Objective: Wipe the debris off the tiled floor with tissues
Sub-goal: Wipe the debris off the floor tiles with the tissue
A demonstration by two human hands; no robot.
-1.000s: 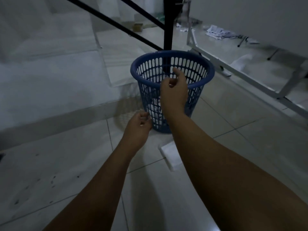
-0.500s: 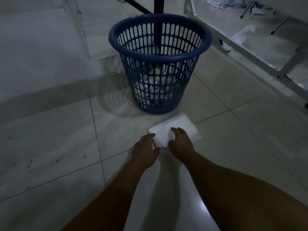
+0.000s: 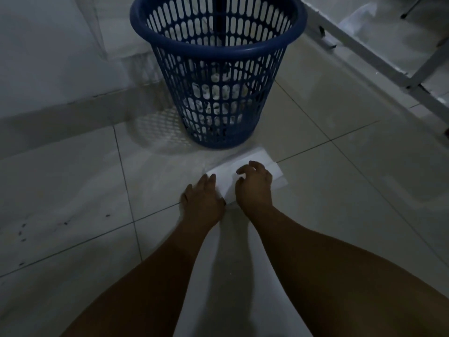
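Observation:
A flat stack of white tissues (image 3: pixel 245 164) lies on the pale tiled floor (image 3: pixel 340 190), just in front of a blue slotted waste basket (image 3: pixel 218 76). My left hand (image 3: pixel 202 198) rests flat on the near left corner of the stack. My right hand (image 3: pixel 255 184) sits on top of it with fingers curled and spread, the fingertips pinching at the top sheet. Small dark specks of debris (image 3: pixel 23 235) dot the tiles at the far left. Crumpled white tissues show through the basket's slots.
A white metal frame (image 3: pixel 379 59) runs diagonally along the right, low over the floor. A raised pale step or ledge (image 3: pixel 48 69) lies behind the basket on the left. A black pole stands behind the basket.
Both hands came down from the basket rim to the tissue stack on the floor. In the last half second the right hand's fingers curled up on the top sheet.

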